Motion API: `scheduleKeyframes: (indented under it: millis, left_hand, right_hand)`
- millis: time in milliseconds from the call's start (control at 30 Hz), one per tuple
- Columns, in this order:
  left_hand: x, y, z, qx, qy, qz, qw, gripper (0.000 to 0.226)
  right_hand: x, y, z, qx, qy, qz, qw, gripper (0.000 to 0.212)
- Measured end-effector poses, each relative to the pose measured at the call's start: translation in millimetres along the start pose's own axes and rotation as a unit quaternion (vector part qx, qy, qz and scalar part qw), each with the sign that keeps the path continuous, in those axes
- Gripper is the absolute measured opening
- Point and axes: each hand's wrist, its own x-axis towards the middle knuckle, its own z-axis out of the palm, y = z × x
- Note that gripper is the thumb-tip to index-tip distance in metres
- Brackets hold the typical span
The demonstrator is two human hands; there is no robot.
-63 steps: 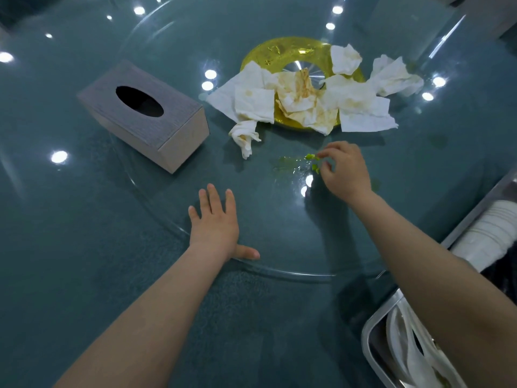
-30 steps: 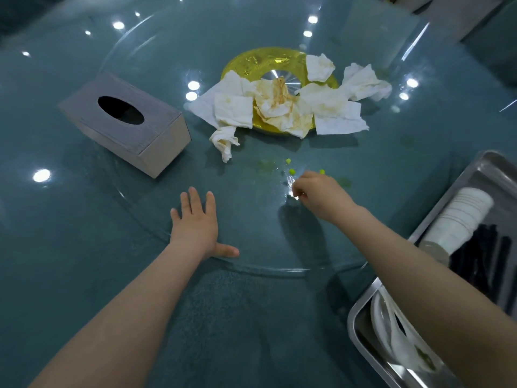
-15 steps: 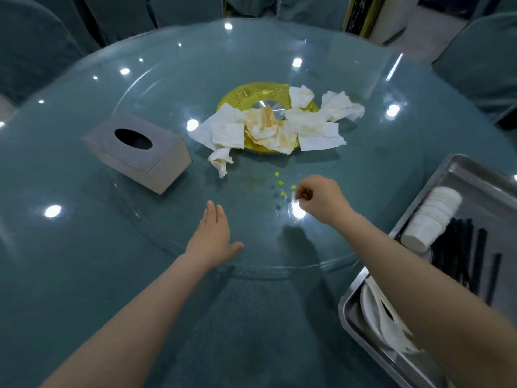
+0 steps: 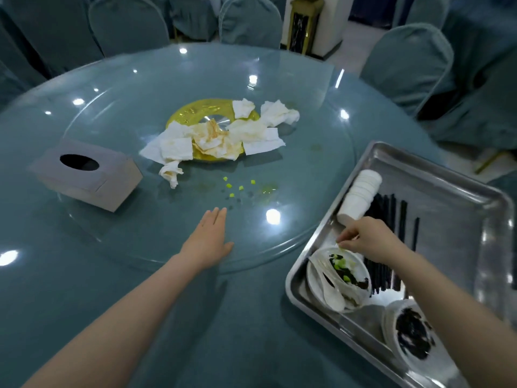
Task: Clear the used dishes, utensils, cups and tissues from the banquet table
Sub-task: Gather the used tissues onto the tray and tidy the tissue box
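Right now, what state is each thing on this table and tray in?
Grey tissue box: upright, oval slot showing no tissue.
Crumpled white tissues: stained, heaped on the glass turntable.
Green food bits: scattered.
Stack of white paper cups: lying sideways in the steel tray.
White bowl: holding scraps.
Left hand: flat.
Right hand: pinching over the bowl.

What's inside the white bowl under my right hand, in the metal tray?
The white bowl in the metal tray holds green vegetable bits, dark leafy scraps and white spoons. The right hand covers its far rim, and the scraps hide its bottom.
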Motion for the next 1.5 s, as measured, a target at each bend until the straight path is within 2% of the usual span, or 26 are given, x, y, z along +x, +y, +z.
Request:
scheduleKeyframes:
  millis: [267, 533, 700, 767, 867, 900, 1033, 1133, 1200, 1367, 1500]
  left_hand:
    - [13, 8, -7, -0.004, 0.01, -0.003, 1.0, 0.078]
    - [38, -2, 5, -0.027, 0.044, -0.023, 0.998, 0.063]
    - [64, -8, 3, -0.032, 0.092, -0.026, 0.995, 0.056]
    - [76, -7, 2, -0.032, 0.108, -0.025, 0.993, 0.055]
    - [95, -4, 0, -0.026, 0.104, -0.031, 0.994, 0.066]
    - [102, -4, 0, -0.017, 0.097, -0.036, 0.994, 0.07]
    - [127, -11, -5, 0.039, 0.057, -0.035, 0.997, 0.081]
    - [140, -15, -10, 0.053, 0.022, -0.015, 0.998, 0.083]
    - [146, -16, -10, 0.078, 0.006, 0.007, 0.997, 0.077]
    - [142, -12, -4, 0.077, 0.076, 0.049, 0.993, 0.042]
    - [138, -7, -1, 0.031, 0.116, 0.052, 0.991, 0.03]
  right_hand:
    - [21, -1, -1, 0.015, 0.03, -0.004, 0.999, 0.019]
    - [91, -62, 9, 0.039, 0.038, -0.076, 0.996, 0.021]
    - [143, -99, 18, 0.029, 0.048, -0.109, 0.992, 0.024]
    - [162, -115, 23, 0.017, 0.033, -0.117, 0.992, 0.031]
    - [184, -139, 37, -0.017, -0.036, -0.155, 0.987, 0.055]
    - [189, -146, 43, -0.036, -0.047, -0.168, 0.984, 0.057]
    - [203, -160, 62, -0.078, -0.005, -0.224, 0.971, 0.032]
    - [207, -157, 67, -0.075, 0.009, -0.273, 0.959, 0.029]
    - [207, -153, 68, -0.083, 0.014, -0.299, 0.951, 0.025]
    - [200, -144, 69, -0.06, 0.017, -0.297, 0.953, 0.025]
    - [188, -136, 69, -0.019, 0.01, -0.27, 0.963, 0.022]
